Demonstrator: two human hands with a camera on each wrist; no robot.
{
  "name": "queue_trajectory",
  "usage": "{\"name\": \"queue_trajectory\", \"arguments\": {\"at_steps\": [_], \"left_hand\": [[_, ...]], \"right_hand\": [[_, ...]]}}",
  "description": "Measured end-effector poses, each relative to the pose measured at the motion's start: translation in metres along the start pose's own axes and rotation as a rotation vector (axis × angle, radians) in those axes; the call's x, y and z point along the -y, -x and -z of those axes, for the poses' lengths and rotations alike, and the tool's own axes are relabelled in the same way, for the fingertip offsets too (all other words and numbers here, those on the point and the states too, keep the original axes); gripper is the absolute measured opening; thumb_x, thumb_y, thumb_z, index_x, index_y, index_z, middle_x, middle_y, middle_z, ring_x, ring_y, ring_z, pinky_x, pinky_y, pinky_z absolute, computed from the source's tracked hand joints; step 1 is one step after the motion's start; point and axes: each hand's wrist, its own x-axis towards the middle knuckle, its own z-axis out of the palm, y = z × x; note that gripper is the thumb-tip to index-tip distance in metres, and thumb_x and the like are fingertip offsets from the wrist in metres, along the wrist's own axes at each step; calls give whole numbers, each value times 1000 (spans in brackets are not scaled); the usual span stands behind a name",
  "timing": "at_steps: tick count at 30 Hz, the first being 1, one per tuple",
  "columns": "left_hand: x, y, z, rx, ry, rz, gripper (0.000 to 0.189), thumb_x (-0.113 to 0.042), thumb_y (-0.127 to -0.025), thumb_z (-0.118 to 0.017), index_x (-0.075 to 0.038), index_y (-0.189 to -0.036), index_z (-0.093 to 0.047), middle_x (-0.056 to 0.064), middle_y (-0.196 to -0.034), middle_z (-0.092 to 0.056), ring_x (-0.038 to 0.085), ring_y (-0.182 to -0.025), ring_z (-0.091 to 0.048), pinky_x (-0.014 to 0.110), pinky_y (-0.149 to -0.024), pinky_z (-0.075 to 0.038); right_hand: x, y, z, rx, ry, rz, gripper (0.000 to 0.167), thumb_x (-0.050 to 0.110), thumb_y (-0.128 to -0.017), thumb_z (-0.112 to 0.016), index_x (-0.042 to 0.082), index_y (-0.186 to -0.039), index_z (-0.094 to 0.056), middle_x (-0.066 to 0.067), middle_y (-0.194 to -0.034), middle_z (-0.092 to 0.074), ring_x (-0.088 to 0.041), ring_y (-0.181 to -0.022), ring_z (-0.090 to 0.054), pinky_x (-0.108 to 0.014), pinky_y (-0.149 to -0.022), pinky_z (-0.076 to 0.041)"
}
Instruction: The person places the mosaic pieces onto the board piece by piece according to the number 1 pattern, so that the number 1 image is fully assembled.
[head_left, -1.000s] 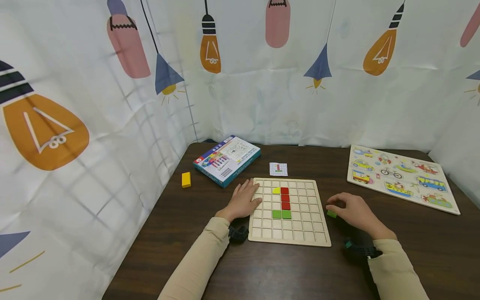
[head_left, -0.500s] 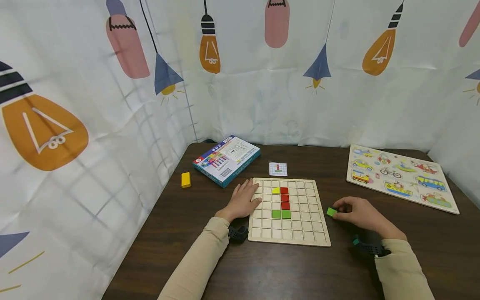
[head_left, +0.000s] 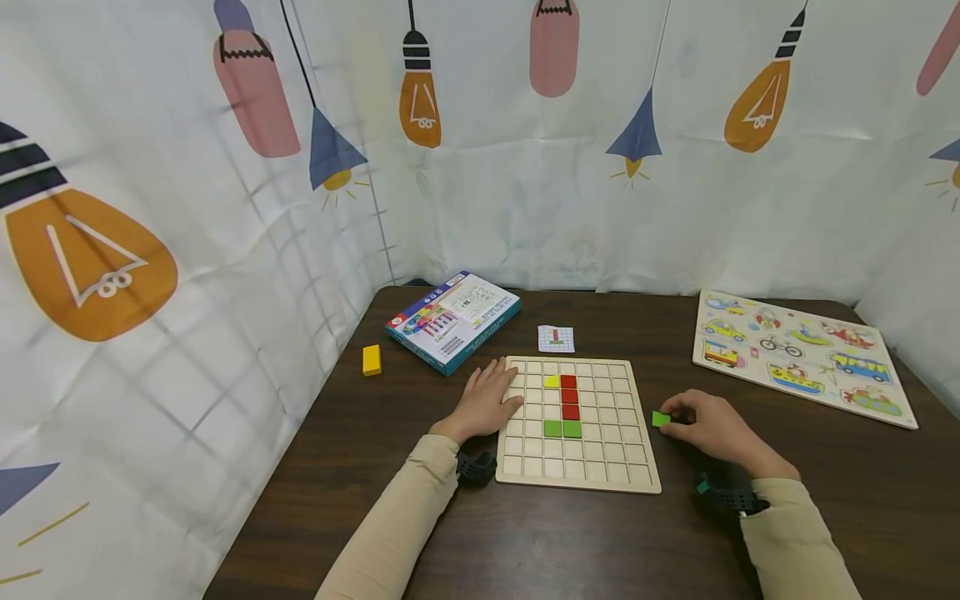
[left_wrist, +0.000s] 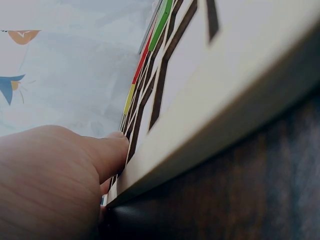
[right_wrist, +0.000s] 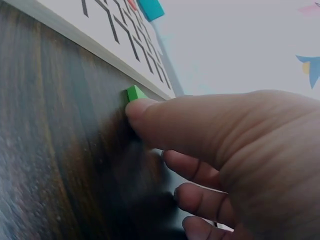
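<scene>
My left hand (head_left: 483, 402) rests with extended fingers on the left edge of a wooden grid board (head_left: 617, 454); in the left wrist view its thumb (left_wrist: 111, 152) lies over the rim. Just off the board's right side, my right hand (head_left: 708, 423) pinches a small green block (head_left: 660, 419) between thumb and fingers. The right wrist view shows only a corner of that green block (right_wrist: 134, 93) beyond the thumb. Set in the grid are a yellow piece (head_left: 552, 382), a column of red squares (head_left: 571, 397) and two green squares (head_left: 562, 428) below.
Behind the board lies a small pattern card (head_left: 556, 339). A flat game box (head_left: 455, 321) is at the back left, with a yellow block (head_left: 372, 360) beside it. A picture puzzle board (head_left: 806, 358) occupies the right side of the dark table (head_left: 540, 542).
The right hand shifted right with the green block, then slightly back left, turning the block so more of its face shows. The left hand and board stayed put.
</scene>
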Motion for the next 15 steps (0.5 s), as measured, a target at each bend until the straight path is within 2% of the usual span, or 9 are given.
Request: {"name": "queue_trajectory", "arguments": {"at_steps": [15], "left_hand": [[0, 0, 0, -2, 4, 3, 61, -36, -103, -48, -9, -154, -30, 16, -162, -12, 29, -150, -6, 49, -119, 0]], "right_hand": [[7, -6, -9, -98, -1, 16, 22, 18, -87, -74, 8, -106, -70, -5, -97, -61, -17, -74, -46, -32, -63, -38]]}}
